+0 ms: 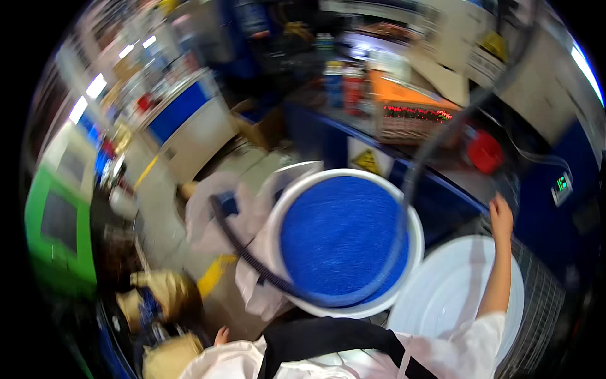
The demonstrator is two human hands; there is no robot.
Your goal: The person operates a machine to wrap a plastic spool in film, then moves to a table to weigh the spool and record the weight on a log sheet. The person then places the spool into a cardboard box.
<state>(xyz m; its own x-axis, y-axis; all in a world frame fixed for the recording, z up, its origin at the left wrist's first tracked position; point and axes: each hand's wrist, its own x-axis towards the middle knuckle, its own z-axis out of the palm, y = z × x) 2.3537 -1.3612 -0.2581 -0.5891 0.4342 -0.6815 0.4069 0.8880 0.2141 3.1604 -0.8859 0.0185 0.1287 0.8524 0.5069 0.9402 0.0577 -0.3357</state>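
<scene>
White clothing (pixel 480 338) crossed by a black band (pixel 328 333) lay nearest the camera. Beyond it stood 1 round white tub (pixel 415 243), filled nearly to its rim with fine blue material (pixel 341 234) that looked granular. A ribbed grey hose (pixel 249 256) looped over the tub's near edge and rose along its right side. Just right of the tub, a shallow white lid (pixel 439 306) lay at the left edge of a dark wire rack (pixel 540 303); whether lid and tub touched could not be told.

The right forearm passed above the lid, its hand (pixel 502 218) near a red round object (pixel 484 151) on the machine ledge (pixel 451 174). Its fingers looked drawn together with nothing visible in them, but blur hid how far they were closed. Only the fingers of the left hand (pixel 221 336) showed, low on the left; their grip could not be told.

The lid was probably light, smooth and slightly flexible, best held by 2 opposite points of its rim. The full tub would likely have been heavy and prone to spilling.
</scene>
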